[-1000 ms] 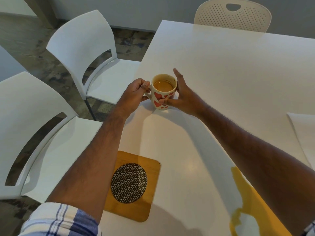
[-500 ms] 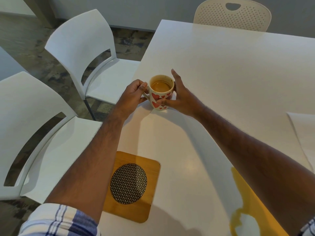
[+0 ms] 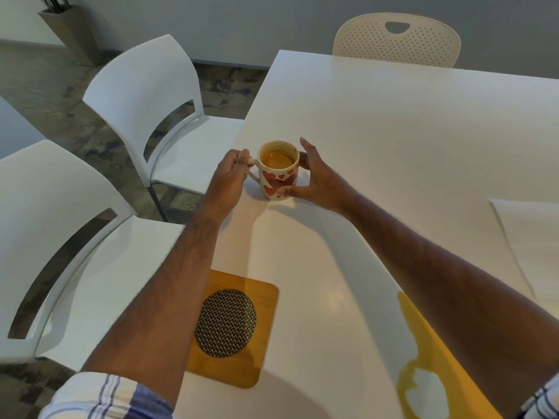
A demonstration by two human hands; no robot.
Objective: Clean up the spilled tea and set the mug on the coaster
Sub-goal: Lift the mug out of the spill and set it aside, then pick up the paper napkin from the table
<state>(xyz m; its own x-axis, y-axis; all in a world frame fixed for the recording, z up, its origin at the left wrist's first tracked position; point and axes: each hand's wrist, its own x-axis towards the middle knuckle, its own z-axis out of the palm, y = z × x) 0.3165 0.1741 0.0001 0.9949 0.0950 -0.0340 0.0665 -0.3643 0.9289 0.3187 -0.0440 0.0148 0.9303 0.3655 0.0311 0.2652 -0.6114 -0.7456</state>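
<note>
A cream mug (image 3: 278, 173) with red hearts, holding brown tea, stands near the left edge of the white table (image 3: 393, 122). My left hand (image 3: 228, 179) pinches its handle. My right hand (image 3: 311, 179) wraps around its right side, thumb against the front. The wooden coaster (image 3: 263, 358) with a round metal mesh centre lies close to me at the table's left edge, partly under my left forearm. A yellow puddle of spilled tea (image 3: 429, 358) spreads at the near right, partly hidden by my right forearm.
Two white chairs (image 3: 145, 95) (image 3: 45, 225) stand along the table's left side, and a cream perforated chair (image 3: 396, 40) at the far end. A white sheet (image 3: 532, 237) lies at the right edge. A planter (image 3: 69, 31) stands at the far left wall.
The mug has shifted slightly left and toward me with both hands on it. The camera view has tilted up a little.
</note>
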